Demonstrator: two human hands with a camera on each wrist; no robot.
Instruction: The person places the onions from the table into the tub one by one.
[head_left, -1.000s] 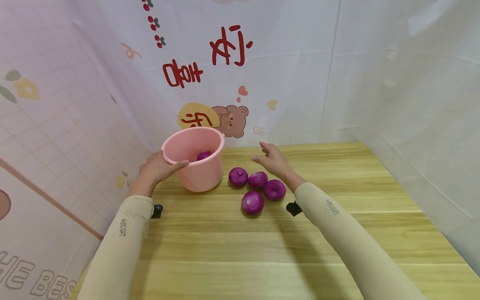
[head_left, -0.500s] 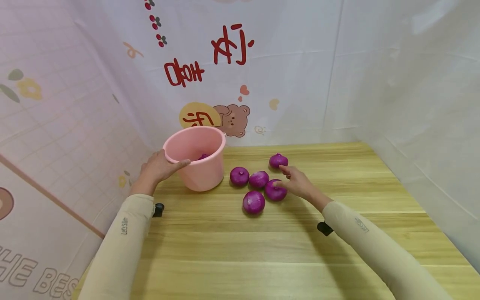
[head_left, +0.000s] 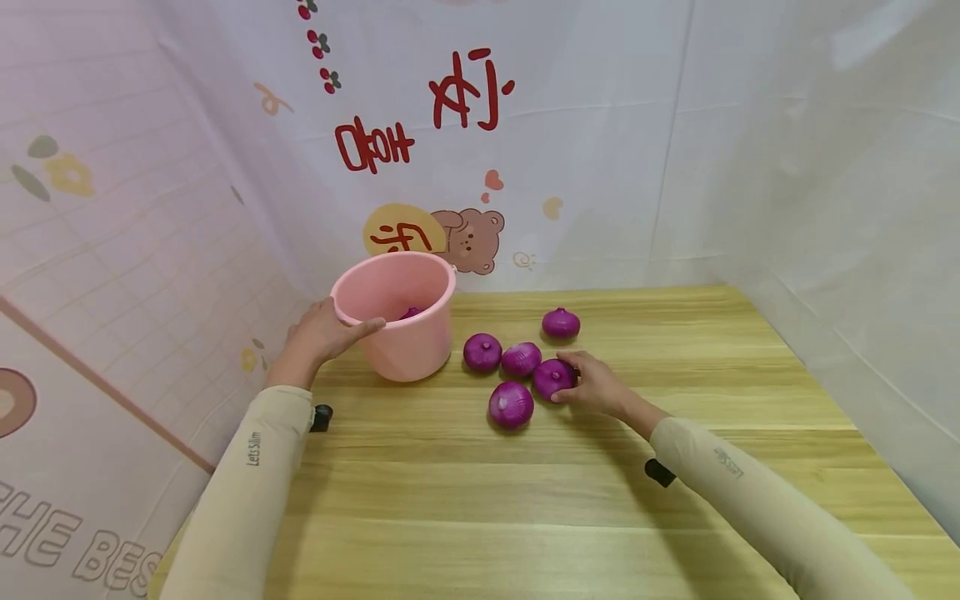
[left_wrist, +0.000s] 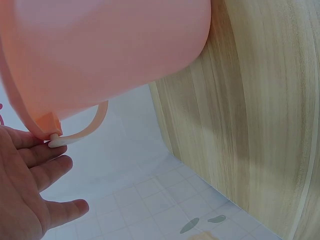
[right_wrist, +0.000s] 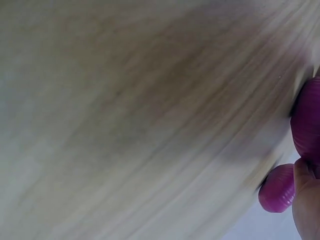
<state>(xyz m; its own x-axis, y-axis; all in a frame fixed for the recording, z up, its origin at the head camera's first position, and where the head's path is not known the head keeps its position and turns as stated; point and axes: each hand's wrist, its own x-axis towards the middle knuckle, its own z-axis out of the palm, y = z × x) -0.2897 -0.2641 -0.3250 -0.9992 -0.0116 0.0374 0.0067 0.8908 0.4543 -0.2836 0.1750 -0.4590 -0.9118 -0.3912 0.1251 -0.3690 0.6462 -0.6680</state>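
Note:
In the head view my left hand (head_left: 321, 335) holds the rim of a pink bucket (head_left: 412, 350), its thumb lying over the near rim. The left wrist view shows its fingers against the outside, by the white bucket handle (left_wrist: 82, 132). Inside the bucket part of a purple onion (head_left: 412, 313) shows. My right hand (head_left: 596, 387) has thumb and fingers around the rightmost onion (head_left: 552, 377) of a cluster, which rests on the table. In the right wrist view that hand (right_wrist: 307, 212) appears only at the edge, near an onion (right_wrist: 307, 120).
Other purple onions stand close by: one at left (head_left: 482, 353), one in the middle (head_left: 521, 359), one in front (head_left: 512, 406), and one farther back (head_left: 561, 323). The wooden table (head_left: 450, 500) meets a printed cloth wall (head_left: 600, 167) behind and at both sides.
My right hand has moved right and toward me from the back of the table, uncovering the back onion, then lowered around the rightmost onion of the cluster. The left hand stays on the bucket rim.

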